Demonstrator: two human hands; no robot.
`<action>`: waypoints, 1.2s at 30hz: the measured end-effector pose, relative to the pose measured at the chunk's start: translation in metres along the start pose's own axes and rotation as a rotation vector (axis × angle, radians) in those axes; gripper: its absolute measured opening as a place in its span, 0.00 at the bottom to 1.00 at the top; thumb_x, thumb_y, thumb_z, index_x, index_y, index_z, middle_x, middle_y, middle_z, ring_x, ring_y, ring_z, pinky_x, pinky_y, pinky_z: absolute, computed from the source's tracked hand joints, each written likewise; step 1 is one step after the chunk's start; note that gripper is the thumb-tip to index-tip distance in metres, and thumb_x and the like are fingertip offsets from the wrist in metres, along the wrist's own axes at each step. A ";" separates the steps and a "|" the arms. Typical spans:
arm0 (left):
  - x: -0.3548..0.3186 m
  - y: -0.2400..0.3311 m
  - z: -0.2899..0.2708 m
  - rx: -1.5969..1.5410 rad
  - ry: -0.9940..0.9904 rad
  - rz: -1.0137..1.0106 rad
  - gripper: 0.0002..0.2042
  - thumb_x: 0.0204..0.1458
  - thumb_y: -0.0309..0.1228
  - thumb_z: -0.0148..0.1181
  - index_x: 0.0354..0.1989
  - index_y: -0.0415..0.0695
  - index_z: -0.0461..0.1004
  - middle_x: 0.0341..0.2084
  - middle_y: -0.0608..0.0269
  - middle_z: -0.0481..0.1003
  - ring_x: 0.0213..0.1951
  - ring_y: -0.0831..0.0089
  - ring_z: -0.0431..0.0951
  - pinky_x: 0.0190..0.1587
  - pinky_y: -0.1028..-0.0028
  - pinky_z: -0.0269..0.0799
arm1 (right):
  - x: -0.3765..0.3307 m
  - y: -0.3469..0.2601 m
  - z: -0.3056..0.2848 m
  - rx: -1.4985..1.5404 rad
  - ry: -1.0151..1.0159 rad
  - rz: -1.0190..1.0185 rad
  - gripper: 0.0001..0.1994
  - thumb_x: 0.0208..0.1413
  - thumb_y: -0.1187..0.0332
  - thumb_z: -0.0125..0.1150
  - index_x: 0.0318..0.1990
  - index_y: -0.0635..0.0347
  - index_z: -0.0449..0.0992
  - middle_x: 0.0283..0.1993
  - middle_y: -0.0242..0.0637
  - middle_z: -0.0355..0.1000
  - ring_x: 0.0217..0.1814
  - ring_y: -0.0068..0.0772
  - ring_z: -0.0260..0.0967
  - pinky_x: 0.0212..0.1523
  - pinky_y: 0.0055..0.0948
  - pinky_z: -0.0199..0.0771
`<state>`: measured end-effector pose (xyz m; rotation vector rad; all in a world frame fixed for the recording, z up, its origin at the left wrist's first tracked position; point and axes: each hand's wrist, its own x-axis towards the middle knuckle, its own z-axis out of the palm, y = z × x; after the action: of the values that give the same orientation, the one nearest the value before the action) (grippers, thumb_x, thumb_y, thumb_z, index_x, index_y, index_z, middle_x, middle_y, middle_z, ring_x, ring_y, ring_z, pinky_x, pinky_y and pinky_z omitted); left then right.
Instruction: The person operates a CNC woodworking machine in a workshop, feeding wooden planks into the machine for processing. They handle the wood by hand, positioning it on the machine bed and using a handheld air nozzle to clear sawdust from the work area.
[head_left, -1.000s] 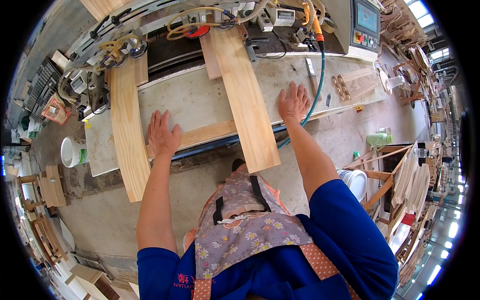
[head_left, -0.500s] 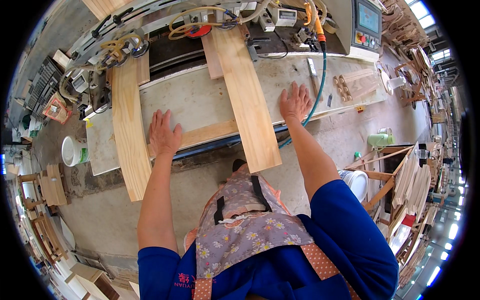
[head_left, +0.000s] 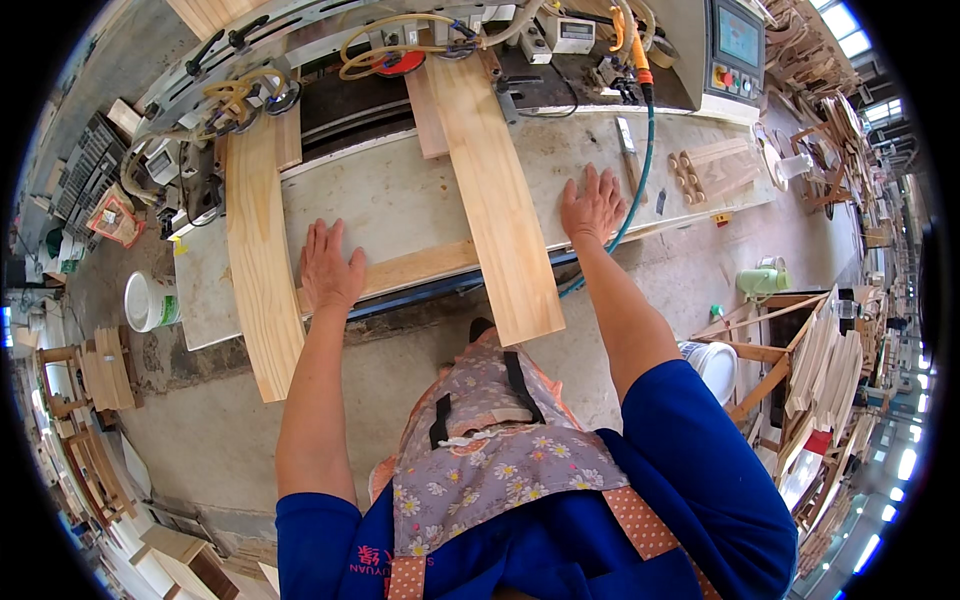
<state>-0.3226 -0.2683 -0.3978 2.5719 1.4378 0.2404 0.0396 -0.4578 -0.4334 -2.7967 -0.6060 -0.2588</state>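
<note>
On the workbench (head_left: 400,200), the left hand (head_left: 328,268) lies flat and open on a crosswise wood strip (head_left: 420,268); the right hand (head_left: 592,205) rests open beside 1 long plank (head_left: 495,200).

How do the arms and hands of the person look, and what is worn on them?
Both forearms are bare. The left hand and the right hand wear no gloves, and no ring or watch can be seen. Short blue sleeves cover the upper arms only. Over the blue shirt hangs a flowered apron with dark straps and an orange dotted border.
</note>
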 end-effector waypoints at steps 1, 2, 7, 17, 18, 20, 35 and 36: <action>0.000 0.000 0.000 0.001 -0.002 -0.003 0.28 0.52 0.41 0.56 0.63 0.50 0.63 0.67 0.54 0.57 0.70 0.60 0.52 0.69 0.59 0.50 | 0.000 0.000 0.000 0.003 0.003 0.000 0.27 0.57 0.50 0.52 0.65 0.40 0.64 0.73 0.38 0.53 0.76 0.39 0.43 0.73 0.49 0.38; 0.000 -0.001 0.000 0.002 -0.004 -0.007 0.29 0.52 0.41 0.57 0.63 0.50 0.63 0.67 0.54 0.57 0.70 0.60 0.52 0.69 0.59 0.50 | 0.000 -0.001 0.000 0.003 0.001 -0.001 0.27 0.57 0.50 0.52 0.65 0.40 0.64 0.73 0.38 0.53 0.76 0.38 0.43 0.73 0.49 0.38; 0.000 0.000 -0.001 0.010 -0.016 -0.013 0.29 0.52 0.41 0.56 0.63 0.50 0.63 0.68 0.54 0.57 0.70 0.60 0.52 0.69 0.59 0.50 | 0.000 -0.001 -0.001 0.000 -0.006 0.003 0.27 0.57 0.50 0.52 0.65 0.40 0.64 0.73 0.37 0.53 0.76 0.38 0.43 0.73 0.49 0.38; 0.000 -0.001 0.000 0.021 -0.011 0.000 0.29 0.51 0.41 0.57 0.63 0.50 0.63 0.68 0.54 0.57 0.70 0.60 0.52 0.69 0.59 0.50 | -0.001 -0.001 0.000 -0.005 0.009 -0.006 0.27 0.57 0.49 0.52 0.65 0.40 0.64 0.73 0.37 0.53 0.76 0.38 0.43 0.73 0.48 0.38; 0.000 -0.001 0.001 0.025 -0.008 0.002 0.29 0.51 0.41 0.57 0.63 0.50 0.63 0.68 0.54 0.56 0.70 0.59 0.52 0.69 0.58 0.50 | -0.001 0.000 0.000 -0.001 0.015 -0.009 0.27 0.57 0.50 0.52 0.64 0.40 0.65 0.73 0.37 0.53 0.76 0.38 0.43 0.72 0.48 0.39; 0.000 -0.001 0.001 0.020 -0.006 0.001 0.29 0.51 0.41 0.57 0.64 0.50 0.63 0.68 0.54 0.56 0.70 0.59 0.52 0.69 0.58 0.50 | -0.001 -0.001 0.001 0.008 0.015 -0.010 0.27 0.57 0.50 0.52 0.64 0.40 0.65 0.73 0.37 0.53 0.76 0.38 0.43 0.72 0.48 0.39; -0.001 0.001 -0.001 0.001 0.049 0.038 0.29 0.50 0.39 0.59 0.62 0.47 0.64 0.66 0.49 0.58 0.68 0.53 0.55 0.67 0.58 0.52 | 0.000 0.000 0.000 0.015 0.014 -0.007 0.27 0.56 0.50 0.53 0.64 0.40 0.64 0.73 0.38 0.53 0.76 0.39 0.44 0.73 0.48 0.38; -0.001 0.001 -0.001 0.000 0.045 0.037 0.29 0.50 0.39 0.59 0.62 0.47 0.64 0.66 0.49 0.58 0.68 0.53 0.55 0.67 0.58 0.52 | 0.000 0.000 0.000 0.019 0.016 -0.007 0.27 0.56 0.50 0.53 0.64 0.40 0.64 0.73 0.38 0.53 0.76 0.39 0.44 0.73 0.48 0.38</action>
<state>-0.3220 -0.2693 -0.3964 2.6105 1.4063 0.3061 0.0394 -0.4577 -0.4338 -2.7724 -0.6114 -0.2756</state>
